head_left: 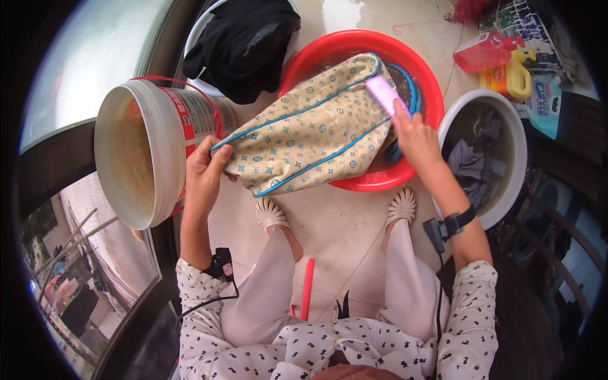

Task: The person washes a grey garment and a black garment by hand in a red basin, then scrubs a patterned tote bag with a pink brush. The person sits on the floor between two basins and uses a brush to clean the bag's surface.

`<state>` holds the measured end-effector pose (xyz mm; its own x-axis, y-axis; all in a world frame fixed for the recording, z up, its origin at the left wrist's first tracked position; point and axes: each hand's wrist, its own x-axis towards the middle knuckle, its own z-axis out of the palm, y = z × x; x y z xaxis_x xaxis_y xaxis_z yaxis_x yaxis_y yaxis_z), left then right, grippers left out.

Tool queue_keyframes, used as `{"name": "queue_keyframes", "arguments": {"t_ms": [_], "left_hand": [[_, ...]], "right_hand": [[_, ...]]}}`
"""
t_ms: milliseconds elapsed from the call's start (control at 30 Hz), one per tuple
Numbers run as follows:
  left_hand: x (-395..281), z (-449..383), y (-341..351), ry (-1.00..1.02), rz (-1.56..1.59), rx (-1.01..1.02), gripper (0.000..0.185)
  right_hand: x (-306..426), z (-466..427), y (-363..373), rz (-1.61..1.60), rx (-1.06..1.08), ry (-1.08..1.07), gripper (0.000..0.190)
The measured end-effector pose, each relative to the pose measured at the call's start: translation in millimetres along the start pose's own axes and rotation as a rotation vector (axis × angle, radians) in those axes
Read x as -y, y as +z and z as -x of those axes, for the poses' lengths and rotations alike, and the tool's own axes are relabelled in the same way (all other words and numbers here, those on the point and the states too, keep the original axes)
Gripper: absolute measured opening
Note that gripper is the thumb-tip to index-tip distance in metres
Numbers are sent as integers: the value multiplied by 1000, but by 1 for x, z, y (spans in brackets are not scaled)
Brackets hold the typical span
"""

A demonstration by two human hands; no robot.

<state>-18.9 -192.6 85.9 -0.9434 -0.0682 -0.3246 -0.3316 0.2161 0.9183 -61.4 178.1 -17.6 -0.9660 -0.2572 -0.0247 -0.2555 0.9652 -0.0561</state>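
Observation:
A beige patterned bag with blue piping lies tilted across the red plastic basin, its near end reaching out past the rim. My left hand grips the bag's left corner, thumb on top. In my right hand is a pink scrubbing brush, pressed against the bag's right end. The brush's underside is hidden. Blue straps from the bag curl inside the basin, where some murky water shows.
At left a large white bucket lies tipped toward me. Black cloth fills a white basin behind it. On the right a white basin holds grey cloth in water. Beyond stand a pink bottle, a yellow jug and a blue pouch.

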Motion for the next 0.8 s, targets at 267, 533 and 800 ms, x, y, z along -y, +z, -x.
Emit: {"name": "queue_keyframes", "arguments": {"t_ms": [267,533,800], "left_hand": [[-1,-1,-9,-10,-35,32,27],[3,1,-12,38,-79,-16,27],[6,4,-15,-56,22,-34,22]], "right_hand": [[3,-5,6,-111,138,-179,45],[37,8,-8,-374,140,-367,45],[29,-1,-8,-379,81,-311,44]]}}
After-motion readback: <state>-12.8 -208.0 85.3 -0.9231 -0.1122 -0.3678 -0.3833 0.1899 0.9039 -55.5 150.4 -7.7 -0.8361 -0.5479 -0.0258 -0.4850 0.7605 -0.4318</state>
